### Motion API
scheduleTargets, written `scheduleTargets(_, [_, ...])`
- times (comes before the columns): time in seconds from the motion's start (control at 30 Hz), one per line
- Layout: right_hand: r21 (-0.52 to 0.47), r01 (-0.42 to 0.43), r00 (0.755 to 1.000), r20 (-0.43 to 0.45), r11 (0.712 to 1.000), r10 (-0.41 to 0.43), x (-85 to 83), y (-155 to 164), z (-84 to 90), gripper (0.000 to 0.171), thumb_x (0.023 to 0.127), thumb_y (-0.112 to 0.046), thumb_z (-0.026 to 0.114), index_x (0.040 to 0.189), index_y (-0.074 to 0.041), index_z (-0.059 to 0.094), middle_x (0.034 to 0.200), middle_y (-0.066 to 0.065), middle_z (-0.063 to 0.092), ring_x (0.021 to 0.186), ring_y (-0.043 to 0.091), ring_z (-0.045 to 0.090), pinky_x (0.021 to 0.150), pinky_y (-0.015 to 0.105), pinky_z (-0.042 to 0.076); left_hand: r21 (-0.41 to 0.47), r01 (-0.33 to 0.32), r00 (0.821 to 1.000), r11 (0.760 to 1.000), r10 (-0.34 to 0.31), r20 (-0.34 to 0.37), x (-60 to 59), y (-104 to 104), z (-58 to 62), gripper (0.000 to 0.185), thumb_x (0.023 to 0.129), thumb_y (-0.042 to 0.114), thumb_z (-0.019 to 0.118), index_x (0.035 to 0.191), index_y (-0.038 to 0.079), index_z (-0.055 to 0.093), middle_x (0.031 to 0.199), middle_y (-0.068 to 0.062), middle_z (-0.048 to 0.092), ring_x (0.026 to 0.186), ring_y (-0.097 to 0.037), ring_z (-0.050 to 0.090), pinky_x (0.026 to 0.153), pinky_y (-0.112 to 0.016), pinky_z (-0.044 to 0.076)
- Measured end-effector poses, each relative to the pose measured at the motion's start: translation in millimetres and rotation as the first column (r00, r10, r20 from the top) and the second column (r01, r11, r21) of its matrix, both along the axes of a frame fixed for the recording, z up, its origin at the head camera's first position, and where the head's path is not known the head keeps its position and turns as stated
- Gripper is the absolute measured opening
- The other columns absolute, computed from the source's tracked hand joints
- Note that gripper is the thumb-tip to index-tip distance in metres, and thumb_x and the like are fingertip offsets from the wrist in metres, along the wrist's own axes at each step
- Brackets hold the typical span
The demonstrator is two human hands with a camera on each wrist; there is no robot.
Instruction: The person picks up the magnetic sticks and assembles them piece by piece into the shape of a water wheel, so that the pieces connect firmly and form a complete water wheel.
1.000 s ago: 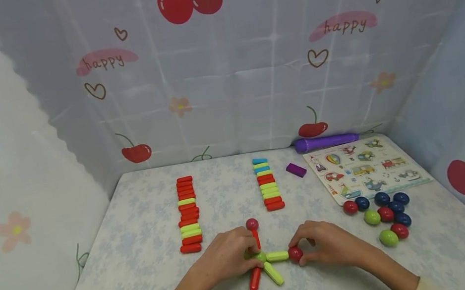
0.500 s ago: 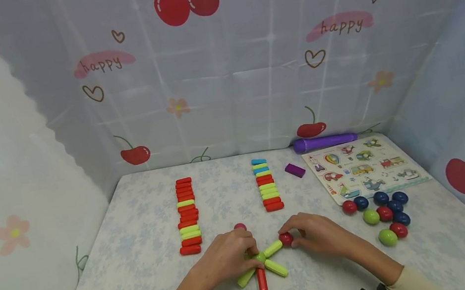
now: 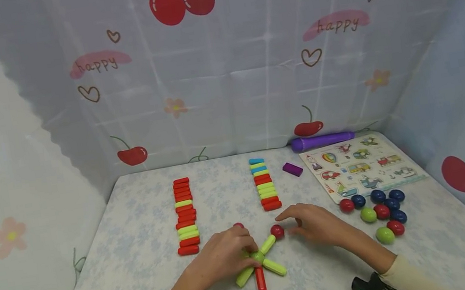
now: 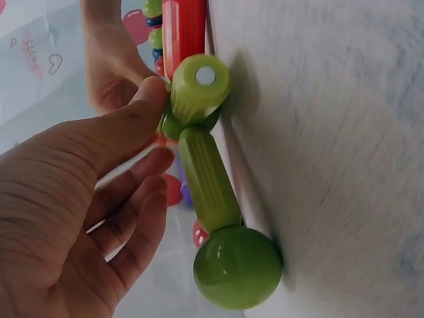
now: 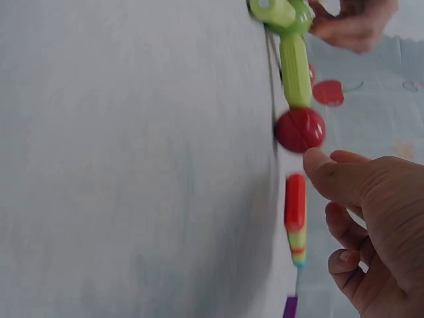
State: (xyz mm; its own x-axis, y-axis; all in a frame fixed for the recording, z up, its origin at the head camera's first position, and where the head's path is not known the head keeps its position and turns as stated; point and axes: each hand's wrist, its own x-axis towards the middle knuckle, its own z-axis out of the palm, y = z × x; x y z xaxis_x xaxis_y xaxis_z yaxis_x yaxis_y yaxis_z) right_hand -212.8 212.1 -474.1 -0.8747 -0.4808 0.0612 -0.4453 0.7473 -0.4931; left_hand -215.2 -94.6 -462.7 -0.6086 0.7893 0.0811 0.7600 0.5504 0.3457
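Note:
My left hand (image 3: 226, 251) pinches the green centre ball (image 3: 257, 257) of a star of magnetic sticks and balls. Green sticks (image 3: 275, 267) and a red stick (image 3: 260, 281) fan out from it. A red ball (image 3: 277, 231) caps the upper-right green stick (image 3: 268, 244). Beyond my left hand a pinkish-red ball (image 3: 238, 225) peeks out. In the left wrist view a green ball (image 4: 237, 268) ends another green stick (image 4: 211, 179); the hand hides it from the head camera. My right hand (image 3: 314, 223) hovers beside the red ball, thumb and forefinger spread apart, holding nothing.
Red and yellow-green sticks (image 3: 185, 212) lie in a column at left; a second column (image 3: 266, 187) with blue ones stands mid-back. Loose red, blue and green balls (image 3: 382, 212) cluster at right, before a picture board (image 3: 362, 165). Behind lie a purple block (image 3: 292, 169) and purple microphone-shaped toy (image 3: 322, 141).
The star has turned counterclockwise, its red-ball arm swinging from right to upper right. My right hand followed the red ball up and has let go of it. My left hand keeps its hold.

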Motion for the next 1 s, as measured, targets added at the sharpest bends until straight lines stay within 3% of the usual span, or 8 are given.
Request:
scheduleTargets(0.17, [0.033,0.125,0.99,-0.074,0.992,-0.122,4.7,41,9.0,0.035,0.095,-0.013,0.084,0.129,-0.018,0.078,0.119,0.0,0.075,0.08,0.006,0.052,0.064,0.023,0.047,0.003,0.036,0.999,0.999,-0.036,0.02,-1.7,-4,2.9,0.024,0.088,0.033,0.091,0.11,0.024,0.087,0.095,0.015,0.07,0.083,0.002,0.057,0.07,-0.014,0.049])
scheduleTargets(0.3, [0.076,0.279,0.954,-0.137,0.957,-0.268,10.6,77,13.3,0.031,0.095,-0.013,0.084,0.125,-0.016,0.08,0.117,0.005,0.073,0.08,0.011,0.053,0.066,0.029,0.046,0.003,0.039,0.999,0.999,-0.039,0.02,-1.6,-5,3.4,0.023,0.088,0.032,0.092,0.109,0.023,0.087,0.095,0.015,0.069,0.083,0.002,0.058,0.071,-0.014,0.049])
scheduleTargets(0.5, [0.108,0.421,0.9,-0.172,0.901,-0.4,22.3,119,15.7,0.036,0.092,-0.018,0.087,0.126,-0.01,0.079,0.128,0.021,0.072,0.101,0.036,0.066,0.079,0.053,0.056,0.013,0.04,0.999,0.999,-0.04,0.006,-1.4,-2,-1.3,0.022,0.088,0.035,0.092,0.106,0.022,0.086,0.092,0.015,0.068,0.081,0.003,0.053,0.069,-0.014,0.048])
scheduleTargets(0.57, [0.113,0.434,0.895,-0.173,0.894,-0.412,23.1,126,15.8,0.038,0.09,-0.019,0.089,0.125,-0.008,0.079,0.128,0.024,0.072,0.104,0.04,0.066,0.081,0.057,0.056,0.017,0.035,0.999,0.999,-0.035,0.013,-2.0,-1,-2.0,0.022,0.088,0.035,0.092,0.105,0.022,0.086,0.091,0.015,0.067,0.081,0.002,0.052,0.069,-0.014,0.048])
scheduleTargets(0.7, [0.119,0.424,0.901,-0.149,0.898,-0.406,23.5,134,13.9,0.037,0.089,-0.018,0.089,0.123,-0.006,0.08,0.12,0.019,0.073,0.083,0.023,0.06,0.068,0.043,0.052,0.006,0.012,0.999,1.0,-0.012,0.035,-1.5,0,-2.5,0.021,0.089,0.036,0.091,0.104,0.023,0.085,0.087,0.016,0.064,0.079,0.002,0.051,0.068,-0.015,0.048])
scheduleTargets(0.8, [0.125,0.418,0.905,-0.148,0.9,-0.4,24.3,136,12.1,0.036,0.088,-0.017,0.089,0.12,-0.005,0.08,0.115,0.016,0.074,0.077,0.017,0.052,0.064,0.036,0.045,-0.009,-0.003,0.999,1.0,0.004,0.045,0.1,2,-2.8,0.02,0.089,0.037,0.091,0.103,0.024,0.084,0.084,0.017,0.061,0.078,0.002,0.05,0.066,-0.015,0.047])
scheduleTargets(0.9, [0.132,0.422,0.902,-0.166,0.897,-0.399,23.9,136,10.2,0.035,0.087,-0.018,0.09,0.119,-0.006,0.081,0.115,0.016,0.074,0.082,0.021,0.059,0.068,0.041,0.05,-0.016,-0.013,0.999,1.0,0.014,0.047,1.3,3,-2.3,0.019,0.089,0.038,0.09,0.101,0.024,0.084,0.082,0.017,0.059,0.076,0.002,0.05,0.064,-0.015,0.046])
scheduleTargets(1.0, [0.133,0.43,0.895,-0.19,0.893,-0.403,22.4,135,8.9,0.034,0.088,-0.021,0.09,0.117,-0.005,0.081,0.116,0.019,0.074,0.097,0.036,0.067,0.081,0.054,0.057,-0.019,-0.018,0.999,1.0,0.019,0.037,1.8,3,-1.9,0.018,0.09,0.038,0.09,0.1,0.024,0.083,0.08,0.016,0.058,0.075,0.001,0.049,0.063,-0.016,0.045])
